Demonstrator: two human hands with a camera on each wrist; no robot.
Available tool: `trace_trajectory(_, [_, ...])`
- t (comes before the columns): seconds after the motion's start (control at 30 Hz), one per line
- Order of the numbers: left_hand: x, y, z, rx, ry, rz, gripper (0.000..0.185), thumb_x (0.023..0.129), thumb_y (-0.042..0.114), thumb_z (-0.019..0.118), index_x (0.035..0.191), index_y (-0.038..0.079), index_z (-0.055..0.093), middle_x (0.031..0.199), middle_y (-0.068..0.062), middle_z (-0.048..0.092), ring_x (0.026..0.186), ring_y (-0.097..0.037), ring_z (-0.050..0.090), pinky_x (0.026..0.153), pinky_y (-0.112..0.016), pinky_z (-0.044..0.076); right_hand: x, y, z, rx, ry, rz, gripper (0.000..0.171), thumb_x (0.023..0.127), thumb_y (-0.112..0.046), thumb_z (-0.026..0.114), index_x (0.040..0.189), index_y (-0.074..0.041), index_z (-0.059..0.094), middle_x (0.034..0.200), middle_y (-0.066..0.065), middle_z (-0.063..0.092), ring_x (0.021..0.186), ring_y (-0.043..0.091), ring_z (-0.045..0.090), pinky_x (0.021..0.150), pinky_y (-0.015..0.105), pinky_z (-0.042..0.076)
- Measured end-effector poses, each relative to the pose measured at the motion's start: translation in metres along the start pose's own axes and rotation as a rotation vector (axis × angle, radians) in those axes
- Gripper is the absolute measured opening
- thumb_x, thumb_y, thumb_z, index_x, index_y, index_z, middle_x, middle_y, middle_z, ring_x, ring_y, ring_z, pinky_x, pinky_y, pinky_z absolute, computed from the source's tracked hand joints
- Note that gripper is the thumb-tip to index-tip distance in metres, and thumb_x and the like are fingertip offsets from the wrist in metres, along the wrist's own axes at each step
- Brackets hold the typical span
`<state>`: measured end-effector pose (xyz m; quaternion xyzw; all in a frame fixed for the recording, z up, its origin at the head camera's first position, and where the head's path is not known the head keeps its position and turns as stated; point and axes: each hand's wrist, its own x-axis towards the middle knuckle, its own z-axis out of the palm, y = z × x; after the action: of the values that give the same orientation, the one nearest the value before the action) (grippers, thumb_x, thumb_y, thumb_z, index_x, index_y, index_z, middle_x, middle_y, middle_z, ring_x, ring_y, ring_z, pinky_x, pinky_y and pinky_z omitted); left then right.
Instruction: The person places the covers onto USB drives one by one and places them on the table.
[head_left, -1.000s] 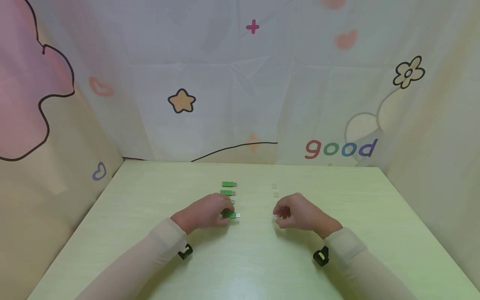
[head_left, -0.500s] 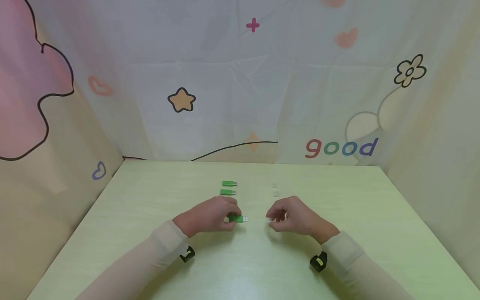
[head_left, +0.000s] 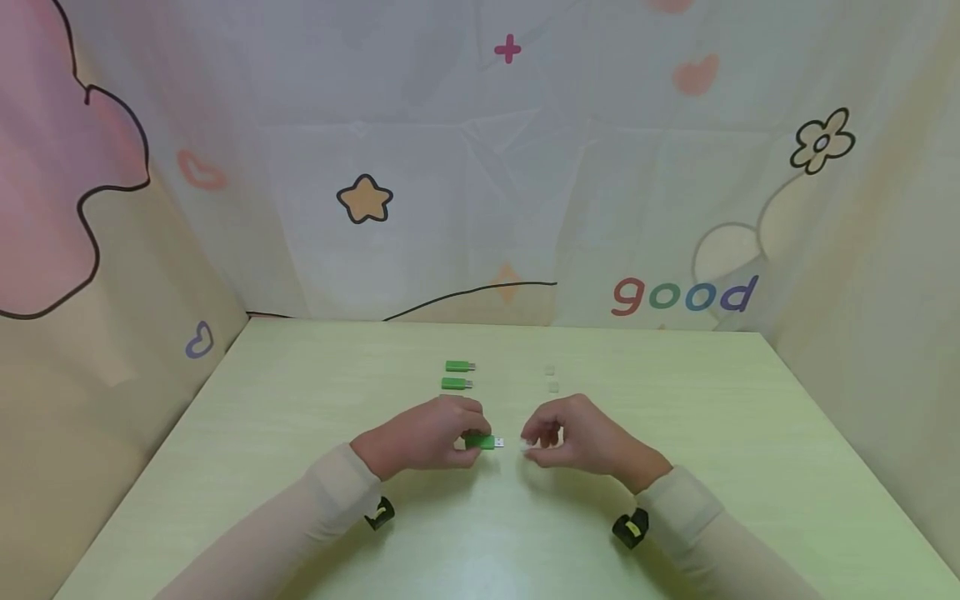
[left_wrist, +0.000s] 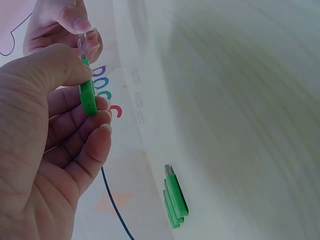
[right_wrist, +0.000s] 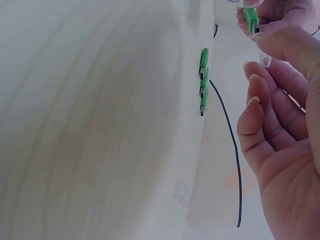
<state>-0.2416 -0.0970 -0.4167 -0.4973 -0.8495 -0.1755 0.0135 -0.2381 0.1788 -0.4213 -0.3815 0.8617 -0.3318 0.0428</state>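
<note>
A green plastic USB stick [head_left: 483, 442] with a bare metal plug sits pinched between the thumb and curled fingers of the left hand [head_left: 423, 433], held just above the pale green table [head_left: 300, 433], plug pointing toward the other hand. The right hand [head_left: 577, 433] faces it close by, thumb and forefinger closed on a small clear plastic cap [head_left: 527, 446]; its other fingers hang loosely curled. In the left wrist view the cap [left_wrist: 81, 41] sits right at the stick's [left_wrist: 88, 95] plug end, though whether it is already on the plug cannot be told.

Beyond the left hand, more green USB sticks [head_left: 459, 375] lie in a row on the table, plugs pointing right. Beyond the right hand lie small clear caps [head_left: 551, 379], well apart from the sticks. A pale cloth backdrop [head_left: 480, 167] printed with a star, hearts, a flower and the word "good" rises behind the table.
</note>
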Motion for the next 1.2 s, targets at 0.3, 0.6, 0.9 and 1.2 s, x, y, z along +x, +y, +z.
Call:
trace_trajectory(0.3, [0.003, 0.007, -0.001, 0.019, 0.019, 0.032, 0.007, 0.088, 0.009, 0.071, 0.093, 0.011, 0.075, 0.082, 0.006, 0.061, 0.077, -0.012, 0.06, 0.07, -0.011, 0.046, 0.002, -0.004, 0.003, 0.009, 0.009, -0.033, 0.008, 0.087, -0.024, 0.083, 0.091, -0.019, 0.078, 0.082, -0.015, 0.072, 0.07, 0.002, 0.06, 0.061, 0.023, 0.053])
trace_trajectory(0.6, [0.006, 0.011, -0.003, 0.039, 0.008, 0.041, 0.006, 0.088, 0.009, 0.071, 0.092, 0.012, 0.074, 0.081, 0.005, 0.061, 0.075, -0.011, 0.06, 0.069, -0.011, 0.045, 0.003, -0.006, 0.001, 0.014, 0.023, -0.062, 0.007, 0.085, -0.021, 0.084, 0.089, -0.021, 0.079, 0.081, -0.014, 0.072, 0.069, 0.001, 0.06, 0.059, 0.022, 0.052])
trace_trajectory(0.9, [0.009, 0.016, -0.004, 0.027, 0.001, 0.032, 0.006, 0.088, 0.009, 0.072, 0.093, 0.01, 0.074, 0.083, 0.005, 0.062, 0.077, -0.015, 0.064, 0.07, -0.01, 0.046, 0.001, -0.005, 0.001, 0.032, 0.039, -0.094, 0.008, 0.085, -0.019, 0.084, 0.091, -0.022, 0.079, 0.083, -0.012, 0.073, 0.07, 0.001, 0.061, 0.059, 0.027, 0.053])
trace_trajectory(1.2, [0.009, 0.016, -0.004, 0.029, 0.006, 0.028, 0.006, 0.087, 0.008, 0.073, 0.092, 0.011, 0.074, 0.082, 0.006, 0.061, 0.077, -0.014, 0.063, 0.069, -0.01, 0.046, 0.002, -0.005, 0.003, 0.035, 0.046, -0.093, 0.007, 0.085, -0.02, 0.084, 0.091, -0.022, 0.079, 0.083, -0.012, 0.074, 0.07, 0.0, 0.062, 0.059, 0.027, 0.053])
